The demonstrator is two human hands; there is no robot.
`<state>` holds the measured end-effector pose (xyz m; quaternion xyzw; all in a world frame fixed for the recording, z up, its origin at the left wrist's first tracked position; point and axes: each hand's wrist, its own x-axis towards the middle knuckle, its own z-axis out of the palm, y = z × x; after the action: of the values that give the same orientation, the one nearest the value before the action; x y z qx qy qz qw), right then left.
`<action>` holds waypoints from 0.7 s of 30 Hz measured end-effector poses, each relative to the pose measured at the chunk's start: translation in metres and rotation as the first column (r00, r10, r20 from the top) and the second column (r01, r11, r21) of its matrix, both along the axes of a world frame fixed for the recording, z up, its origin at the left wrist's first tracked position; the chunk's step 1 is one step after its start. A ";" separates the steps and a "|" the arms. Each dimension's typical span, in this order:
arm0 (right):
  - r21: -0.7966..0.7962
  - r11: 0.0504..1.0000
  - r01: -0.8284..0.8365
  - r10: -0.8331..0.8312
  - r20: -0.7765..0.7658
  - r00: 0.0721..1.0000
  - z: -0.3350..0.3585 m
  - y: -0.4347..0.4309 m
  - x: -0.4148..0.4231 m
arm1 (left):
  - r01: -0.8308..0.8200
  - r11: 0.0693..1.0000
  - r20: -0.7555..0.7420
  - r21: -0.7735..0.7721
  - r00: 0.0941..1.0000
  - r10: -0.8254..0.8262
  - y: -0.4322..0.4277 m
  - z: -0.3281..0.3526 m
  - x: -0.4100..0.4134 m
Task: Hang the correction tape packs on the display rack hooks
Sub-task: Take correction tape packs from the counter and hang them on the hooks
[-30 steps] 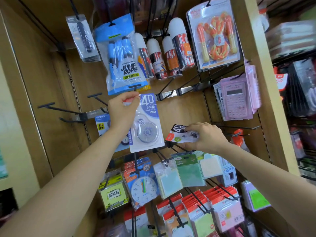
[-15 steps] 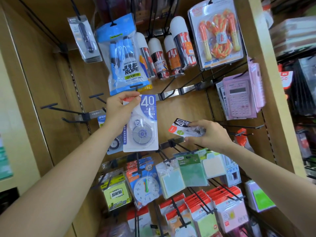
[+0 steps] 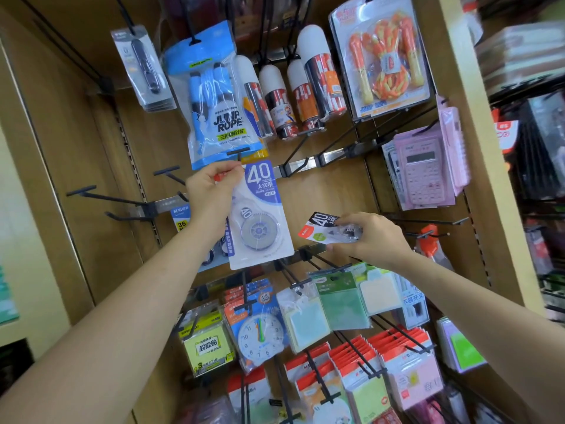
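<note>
The display rack's back panel [image 3: 330, 194] is smooth tan wood-grain board. A shiny flat metal rail [image 3: 301, 165] crosses it, and thin black wire hooks jut out from the rail, each ending in a short crossbar.

The left hand [image 3: 211, 194] pinches the top left corner of the blue correction tape pack [image 3: 260, 215], fingers curled over its upper edge. This pack is a flat, glossy card – white, with a blue header bearing a large "40" – and a clear blister dome covers a round grey tape wheel. It sits at mid-frame, its lower end swung toward five o'clock. Its top edge is just under one hook's crossbar [image 3: 237, 152], at the pack's twelve o'clock.

At the blue pack's three o'clock, apart from it, the right hand [image 3: 376, 237] grasps the smaller correction tape pack [image 3: 327, 229]. It has a black and red header, also marked "40", on crinkly clear plastic. It lies nearly flat, header toward ten o'clock, just above a lower rail [image 3: 312, 249].

A soft blue jump rope bag [image 3: 217, 102] hangs at the hook's twelve o'clock.
</note>
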<state>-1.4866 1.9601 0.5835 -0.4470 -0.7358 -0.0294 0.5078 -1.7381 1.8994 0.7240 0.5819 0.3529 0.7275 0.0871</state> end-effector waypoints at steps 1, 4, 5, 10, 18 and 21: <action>0.000 1.000 0.004 -0.004 0.001 1.000 0.000 0.000 0.000 | 0.005 1.000 0.013 0.004 1.000 -0.005 0.000 0.001 0.002; 0.002 1.000 0.017 -0.017 0.007 1.000 0.001 0.000 -0.001 | -0.054 0.997 -0.047 0.060 0.997 0.057 -0.001 -0.001 0.008; 0.000 1.000 0.017 -0.017 0.009 1.000 0.001 -0.001 -0.001 | -0.087 0.993 -0.094 0.085 0.991 0.095 -0.002 -0.005 0.009; -0.005 1.000 0.026 -0.026 0.017 1.000 0.000 0.000 -0.002 | -0.102 0.988 -0.257 0.116 0.958 0.129 -0.007 -0.017 0.000; 0.004 0.999 0.042 -0.042 0.024 0.999 0.000 0.003 -0.002 | -0.077 0.994 -0.171 0.084 0.981 0.090 -0.009 -0.020 -0.004; 0.013 0.999 0.049 -0.049 0.027 0.998 0.000 0.003 -0.001 | -0.049 0.998 -0.151 0.049 0.987 0.056 -0.006 -0.017 -0.008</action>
<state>-1.4881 1.9636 0.5836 -0.4614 -0.7313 -0.0524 0.4996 -1.7459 1.8931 0.7065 0.6284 0.3570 0.6906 0.0275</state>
